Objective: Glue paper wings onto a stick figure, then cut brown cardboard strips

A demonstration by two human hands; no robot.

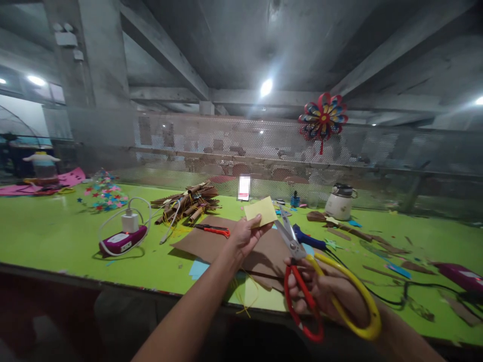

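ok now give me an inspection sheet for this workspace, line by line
Surface: green table, scraps strewn at right.
Work items: yellow paper; scissors, blades parted; brown sheet on the table.
Clutter: pile of brown rolls; cutter with red handle.
Hands: left hand holds the paper, right hand the scissors.
Cables: white cable near purple power strip; black cable at right.
Surroundings: perforated screen behind, red flower decoration at upper right.

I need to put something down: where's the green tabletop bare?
Mainly left of the purple power strip, in front of the pink sheet; a smaller patch between the strip and the brown sheet. Crowded: around the scissors and rightward, among scraps.
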